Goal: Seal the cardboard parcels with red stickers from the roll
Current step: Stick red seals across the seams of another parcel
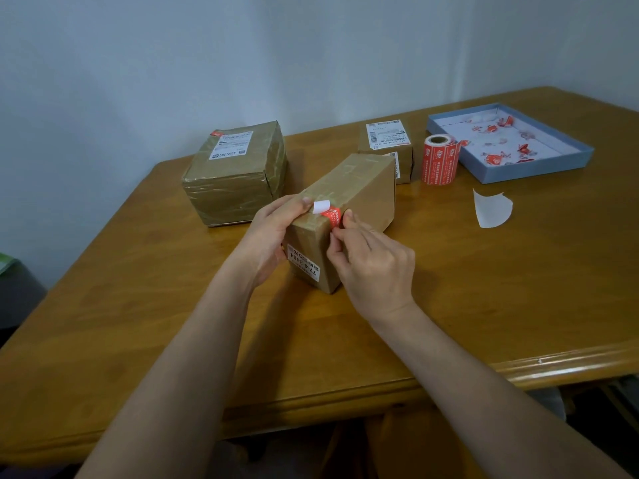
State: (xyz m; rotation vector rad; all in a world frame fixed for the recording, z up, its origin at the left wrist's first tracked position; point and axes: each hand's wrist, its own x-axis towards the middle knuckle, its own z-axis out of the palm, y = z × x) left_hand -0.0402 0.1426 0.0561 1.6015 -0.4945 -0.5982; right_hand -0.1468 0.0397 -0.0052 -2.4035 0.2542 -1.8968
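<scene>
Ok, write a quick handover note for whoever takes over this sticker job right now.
Left hand holds the near parcel and the sticker's white end.
Right hand presses the red sticker over the parcel's top edge.
Roll stands behind, beside the small parcel; big parcel sits back left.
Done: sticker partly stuck.
Left: smooth it down, then the rest as needed.

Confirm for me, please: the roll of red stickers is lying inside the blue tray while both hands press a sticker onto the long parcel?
Not quite. The head view shows the roll of red stickers standing on the table beside the blue tray, not inside it. Both hands, left hand and right hand, are at the sticker on the long parcel.
</scene>
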